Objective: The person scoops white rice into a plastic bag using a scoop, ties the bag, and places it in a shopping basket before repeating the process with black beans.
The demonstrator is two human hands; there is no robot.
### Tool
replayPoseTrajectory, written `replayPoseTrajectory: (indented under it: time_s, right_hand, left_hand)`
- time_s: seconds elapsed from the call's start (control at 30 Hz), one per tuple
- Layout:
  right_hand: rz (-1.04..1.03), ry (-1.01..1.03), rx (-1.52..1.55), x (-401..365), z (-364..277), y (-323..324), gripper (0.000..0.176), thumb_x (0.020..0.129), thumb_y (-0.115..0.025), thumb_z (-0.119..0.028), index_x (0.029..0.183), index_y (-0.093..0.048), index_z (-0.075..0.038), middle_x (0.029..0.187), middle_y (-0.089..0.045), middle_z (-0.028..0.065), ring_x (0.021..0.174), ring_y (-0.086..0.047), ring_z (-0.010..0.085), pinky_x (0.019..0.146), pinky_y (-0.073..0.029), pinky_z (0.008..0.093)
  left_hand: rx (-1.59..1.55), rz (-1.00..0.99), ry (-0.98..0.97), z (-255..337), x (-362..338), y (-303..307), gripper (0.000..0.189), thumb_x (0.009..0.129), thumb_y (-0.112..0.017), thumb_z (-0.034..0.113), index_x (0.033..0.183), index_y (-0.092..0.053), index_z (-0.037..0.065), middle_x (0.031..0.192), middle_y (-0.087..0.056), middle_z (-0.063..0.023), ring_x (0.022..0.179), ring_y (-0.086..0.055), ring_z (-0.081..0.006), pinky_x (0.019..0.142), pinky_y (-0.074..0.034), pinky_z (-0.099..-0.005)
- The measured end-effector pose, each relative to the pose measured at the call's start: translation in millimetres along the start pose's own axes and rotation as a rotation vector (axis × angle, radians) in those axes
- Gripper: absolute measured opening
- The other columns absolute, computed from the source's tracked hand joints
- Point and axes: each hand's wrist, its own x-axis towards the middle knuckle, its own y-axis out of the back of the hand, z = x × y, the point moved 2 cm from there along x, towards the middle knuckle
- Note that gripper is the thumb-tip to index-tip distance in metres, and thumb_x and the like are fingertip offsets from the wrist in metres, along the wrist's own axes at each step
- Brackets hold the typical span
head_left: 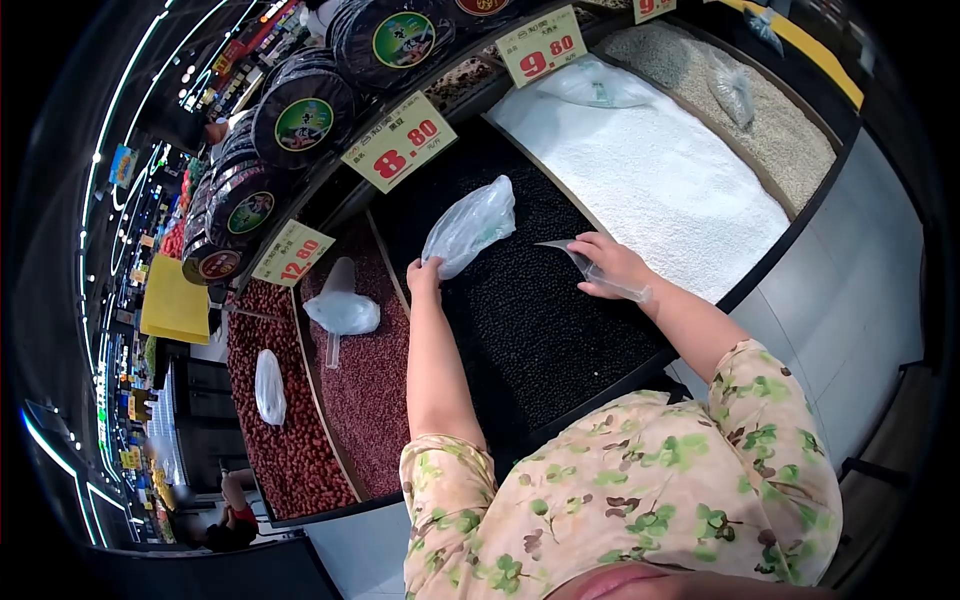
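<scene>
Over the bin of black beans (pixel 540 340), my left hand (pixel 425 277) pinches the lower left end of a clear plastic bag (pixel 470 228). The bag hangs out to the upper right of the fingers, and its contents cannot be made out. My right hand (pixel 608 266) is closed round a clear plastic scoop (pixel 588 265), whose pointed end faces left above the beans. The scoop's handle end lies by my right wrist. A gap of beans separates the two hands.
Left of the beans are bins of small red beans (pixel 375 420) and red dates (pixel 285 330), with plastic bags on top. White grains (pixel 650 180) and beige grains (pixel 740 110) lie to the right. Price signs (pixel 400 142) and round dark packages (pixel 303 122) line the back.
</scene>
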Motion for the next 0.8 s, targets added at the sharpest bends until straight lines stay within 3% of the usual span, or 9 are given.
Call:
replayPoseTrajectory:
  time_s: [0.1, 0.13, 0.27, 0.37, 0.43, 0.67, 0.8]
  right_hand:
    - [-0.007, -0.010, -0.013, 0, 1, -1, 0.068, 0.071, -0.075, -0.031, 0.129, -0.043, -0.016, 0.128, -0.044, 0.0122, 0.106, -0.056, 0.0319, 0.083, -0.052, 0.0383]
    - [-0.011, -0.010, -0.017, 1, 1, -2, 0.069, 0.070, -0.075, -0.031, 0.129, -0.043, -0.016, 0.128, -0.045, 0.0122, 0.105, -0.056, 0.0320, 0.083, -0.053, 0.0385]
    - [-0.006, -0.014, -0.041, 2, 0, -2, 0.069, 0.070, -0.075, -0.030, 0.129, -0.042, -0.016, 0.127, -0.045, 0.0123, 0.105, -0.057, 0.0317, 0.081, -0.053, 0.0387]
    - [-0.043, -0.072, -0.002, 3, -4, 0, 0.069, 0.070, -0.075, -0.029, 0.129, -0.042, -0.016, 0.126, -0.046, 0.0121, 0.104, -0.057, 0.0318, 0.081, -0.053, 0.0388]
    - [-0.015, -0.051, 0.035, 5, -3, 1, 0.069, 0.070, -0.076, -0.026, 0.129, -0.043, -0.015, 0.125, -0.047, 0.0120, 0.102, -0.057, 0.0321, 0.082, -0.053, 0.0386]
    - [0.026, -0.042, 0.110, 3, 10, -9, 0.069, 0.072, -0.074, -0.028, 0.132, -0.041, -0.015, 0.126, -0.049, 0.0151, 0.105, -0.056, 0.0348, 0.087, -0.049, 0.0404]
    - [0.052, -0.096, 0.153, 4, 11, -9, 0.065, 0.076, -0.072, -0.030, 0.132, -0.044, -0.011, 0.121, -0.055, 0.0162, 0.106, -0.057, 0.0330, 0.090, -0.048, 0.0380]
  left_hand:
    - [0.010, -0.122, 0.112, -4, -22, 6, 0.044, 0.070, -0.067, 0.022, 0.109, -0.061, 0.003, 0.087, -0.062, -0.0083, 0.064, -0.054, -0.0195, 0.054, -0.039, -0.0319]
    - [-0.100, -0.101, 0.096, -4, -40, 5, 0.032, 0.071, -0.066, 0.021, 0.097, -0.063, 0.003, 0.082, -0.060, -0.0061, 0.064, -0.053, -0.0183, 0.053, -0.036, -0.0312]
    - [-0.358, -0.095, 0.038, -22, -90, 22, 0.029, 0.076, -0.062, 0.011, 0.104, -0.056, 0.006, 0.088, -0.060, -0.0052, 0.076, -0.056, -0.0164, 0.061, -0.041, -0.0290]
    - [-0.612, -0.122, -0.023, -43, -140, 41, 0.019, 0.078, -0.057, 0.001, 0.095, -0.053, 0.005, 0.091, -0.061, -0.0065, 0.081, -0.058, -0.0181, 0.074, -0.047, -0.0292]
    - [-0.674, -0.114, 0.048, -57, -181, 54, 0.018, 0.078, -0.056, 0.000, 0.096, -0.052, 0.004, 0.091, -0.060, -0.0067, 0.083, -0.059, -0.0187, 0.075, -0.048, -0.0301]
    - [-0.738, -0.196, 0.229, -119, -304, 66, 0.022, 0.082, -0.057, 0.002, 0.104, -0.053, 0.004, 0.100, -0.062, -0.0090, 0.092, -0.060, -0.0194, 0.081, -0.048, -0.0312]
    - [-0.758, -0.257, 0.308, -126, -348, 58, 0.027, 0.085, -0.057, 0.011, 0.110, -0.051, 0.003, 0.108, -0.058, -0.0095, 0.102, -0.056, -0.0208, 0.089, -0.045, -0.0354]
